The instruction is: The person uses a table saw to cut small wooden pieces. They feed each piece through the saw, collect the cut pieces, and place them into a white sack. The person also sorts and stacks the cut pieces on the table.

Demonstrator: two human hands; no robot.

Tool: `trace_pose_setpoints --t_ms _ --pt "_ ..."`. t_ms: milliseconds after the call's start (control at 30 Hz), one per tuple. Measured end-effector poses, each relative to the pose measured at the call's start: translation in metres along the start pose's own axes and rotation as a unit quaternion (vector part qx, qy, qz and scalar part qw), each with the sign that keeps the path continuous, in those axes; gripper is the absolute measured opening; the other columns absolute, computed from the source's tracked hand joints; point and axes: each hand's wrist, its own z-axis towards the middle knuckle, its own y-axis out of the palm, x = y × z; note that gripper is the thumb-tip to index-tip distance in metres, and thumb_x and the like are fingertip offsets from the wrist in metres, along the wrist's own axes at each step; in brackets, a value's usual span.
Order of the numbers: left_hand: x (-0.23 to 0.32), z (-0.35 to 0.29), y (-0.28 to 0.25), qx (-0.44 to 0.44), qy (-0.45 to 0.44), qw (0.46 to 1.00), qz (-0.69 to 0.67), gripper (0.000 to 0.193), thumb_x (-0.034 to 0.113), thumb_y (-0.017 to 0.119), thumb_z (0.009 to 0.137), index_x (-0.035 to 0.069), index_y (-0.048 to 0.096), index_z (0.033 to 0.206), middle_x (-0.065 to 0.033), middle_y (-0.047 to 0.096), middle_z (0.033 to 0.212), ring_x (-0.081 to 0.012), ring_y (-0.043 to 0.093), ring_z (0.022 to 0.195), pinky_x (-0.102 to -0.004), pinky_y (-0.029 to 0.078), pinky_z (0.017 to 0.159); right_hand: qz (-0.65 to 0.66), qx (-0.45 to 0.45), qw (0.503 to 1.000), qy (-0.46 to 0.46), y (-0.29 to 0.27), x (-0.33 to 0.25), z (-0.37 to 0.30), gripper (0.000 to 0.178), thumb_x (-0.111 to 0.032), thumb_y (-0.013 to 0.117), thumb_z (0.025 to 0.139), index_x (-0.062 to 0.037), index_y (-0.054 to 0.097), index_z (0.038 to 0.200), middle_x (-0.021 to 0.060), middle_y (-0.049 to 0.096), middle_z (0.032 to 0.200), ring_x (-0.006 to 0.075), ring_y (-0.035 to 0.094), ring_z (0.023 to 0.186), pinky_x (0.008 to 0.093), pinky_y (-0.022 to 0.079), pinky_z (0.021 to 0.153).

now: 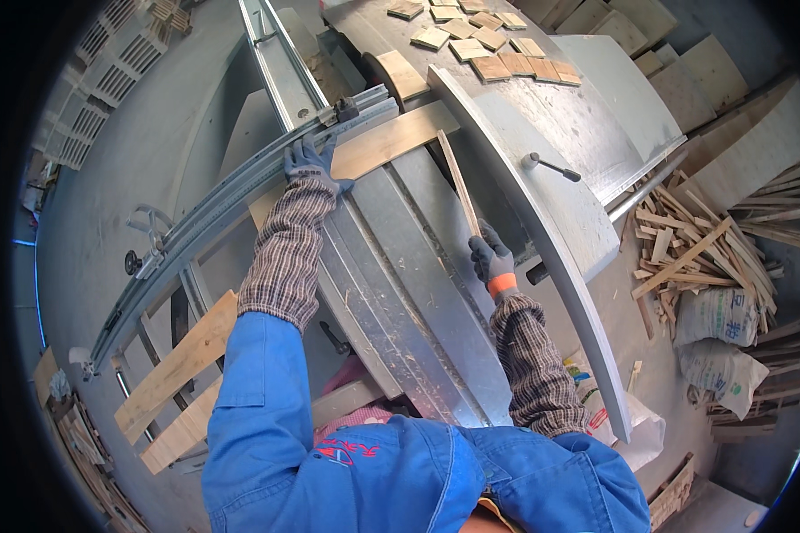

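Observation:
My left hand (311,162), in a grey glove, grips the near left end of a flat wooden board (396,140) against the metal fence (240,200) of a sliding table saw. Its thumb is at the board's near edge; the hand hides that end. The board reaches across the saw table (409,258) toward the long side fence (516,178). In my right hand (492,258), gloved too, is the lower end of a thin wooden stick (458,182). The stick's upper tip meets or overlaps the board near its right end; the blade is not visible.
A small wood block (402,75) lies beyond the board. Several cut wood pieces (489,40) spread over the far table. Two longer boards (182,364) rest at left. Offcuts (702,244) and white sacks (720,320) lie on the floor at right. A black-handled lever (551,167) sticks up beside the side fence.

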Motion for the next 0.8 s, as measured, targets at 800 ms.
trace_pose_setpoints --t_ms 800 --pt "-0.002 0.007 0.009 0.044 -0.009 0.999 -0.013 0.106 0.072 0.068 0.073 0.032 0.022 0.159 -0.0149 0.014 0.162 -0.0333 0.009 0.152 -0.0541 0.002 0.123 0.017 -0.009 1.0 -0.016 0.025 -0.014 0.029 0.054 -0.02 0.067 0.09 -0.0164 0.056 0.142 0.0004 0.059 0.072 0.0079 0.047 0.049 0.0234 0.034 0.043"
